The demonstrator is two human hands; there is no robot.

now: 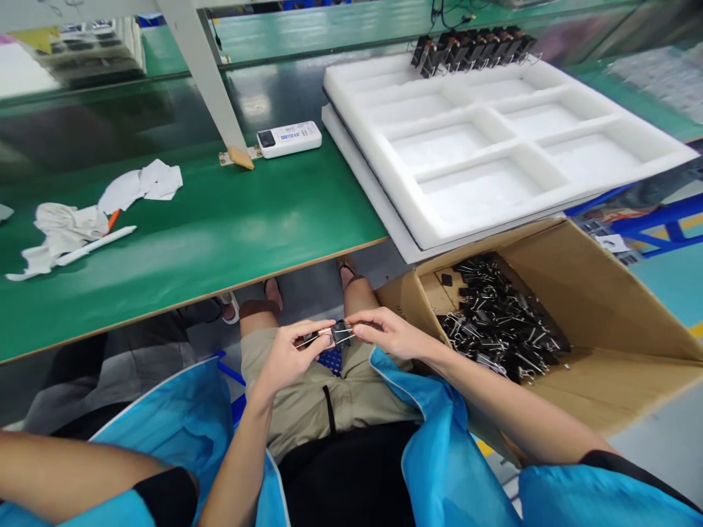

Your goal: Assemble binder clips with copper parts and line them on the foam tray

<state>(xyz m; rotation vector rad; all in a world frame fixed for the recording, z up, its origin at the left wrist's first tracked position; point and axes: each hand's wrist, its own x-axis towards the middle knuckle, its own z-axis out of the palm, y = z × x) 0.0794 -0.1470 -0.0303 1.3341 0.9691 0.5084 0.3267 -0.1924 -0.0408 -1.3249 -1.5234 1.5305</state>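
Note:
Over my lap, my left hand is closed, thumb and fingers pinching a small black and copper-coloured part. A black binder clip with silver wire handles sits against that part. My right hand is closed too, its fingertips at the clip's wire handles. Fingers cover some of both pieces, so I cannot tell how far the clip grips the part. To the right of my right hand, an open cardboard box holds a heap of black binder clips.
A white foam tray with compartments overhangs the green bench. Several clipped black parts stand in a row on its far edge. A white handheld device, crumpled white paper and a white pen lie on the bench. Someone's arm is at left.

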